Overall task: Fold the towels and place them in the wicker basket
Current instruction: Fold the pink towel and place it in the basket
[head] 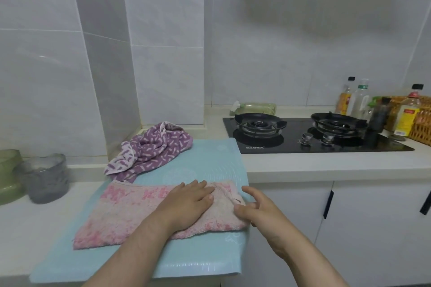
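We see the mat [210, 158] at the worktop's [326, 165] front edge, left of centre. Flat towel [121, 212] lies on its near half, w/ our left hand [186, 202] on it and right hand [258, 207] at its right end. Bunched towel [151, 149] sits at the mat's far-left corner. Jars [44, 177] at left edge. Hob [291, 144] to the right, w/ bottles [359, 100] & wicker basket [422, 128] at the far-right corner.

Left hand [186, 202] and right hand [258, 207] are bare, as are both forearms (nails trimmed short).
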Available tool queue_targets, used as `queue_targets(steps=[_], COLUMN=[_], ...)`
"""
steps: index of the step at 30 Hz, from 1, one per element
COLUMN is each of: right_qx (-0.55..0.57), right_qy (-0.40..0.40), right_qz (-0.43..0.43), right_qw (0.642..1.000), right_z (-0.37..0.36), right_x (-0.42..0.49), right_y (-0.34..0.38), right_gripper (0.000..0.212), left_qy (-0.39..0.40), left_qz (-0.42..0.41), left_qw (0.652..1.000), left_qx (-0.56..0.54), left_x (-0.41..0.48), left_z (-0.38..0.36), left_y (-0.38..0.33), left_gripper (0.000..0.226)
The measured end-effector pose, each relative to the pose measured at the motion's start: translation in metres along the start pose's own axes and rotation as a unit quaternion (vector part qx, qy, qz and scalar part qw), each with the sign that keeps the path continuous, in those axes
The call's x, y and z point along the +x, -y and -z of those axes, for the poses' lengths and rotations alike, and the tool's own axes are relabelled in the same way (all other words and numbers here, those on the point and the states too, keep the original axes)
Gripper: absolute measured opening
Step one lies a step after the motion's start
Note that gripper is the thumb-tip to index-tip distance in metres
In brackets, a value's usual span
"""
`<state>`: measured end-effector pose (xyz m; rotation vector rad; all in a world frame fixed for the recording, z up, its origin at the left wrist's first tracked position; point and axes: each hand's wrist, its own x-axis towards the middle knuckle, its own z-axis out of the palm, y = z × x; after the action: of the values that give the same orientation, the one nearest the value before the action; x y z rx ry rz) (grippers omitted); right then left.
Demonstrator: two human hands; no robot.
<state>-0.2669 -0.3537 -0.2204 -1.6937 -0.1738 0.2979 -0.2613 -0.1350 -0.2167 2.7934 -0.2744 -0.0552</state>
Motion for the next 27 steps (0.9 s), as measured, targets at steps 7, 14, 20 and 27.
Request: queue_targets(steps=[7,14,20,27], right_qx=[-0.009,-0.048,0.001,-0.037], right_qy=[-0.015,-0.042,-0.065,-0.098], right_qz=[-0.075,-0.107,-0.157,-0.138], right_qw=[0.997,0.992,0.985,0.985], right_z=[-0.001,-0.007,-0.007,-0.018], right_x=[0.0,0.005,0.005,-0.002], right_y=[0.009,0.01,0.009,-0.001], right_gripper=[0.042,0.034,0.023,0.025], left_qy=[-0.002,0.001,0.015,0.057], left_qz=[0.0,-0.003,-0.01,-0.029], left_qw=[1.0,1.0,0.999,0.994], left_qx=[0.009,0.017,0.026,0.086], left_x=[0.001,0.001,-0.002,-0.002], left_z=[-0.001,-0.001,0.002,0.003], left_y=[0.0,0.0,0.0,0.003], left_gripper=[0.049,0.049,0.056,0.1])
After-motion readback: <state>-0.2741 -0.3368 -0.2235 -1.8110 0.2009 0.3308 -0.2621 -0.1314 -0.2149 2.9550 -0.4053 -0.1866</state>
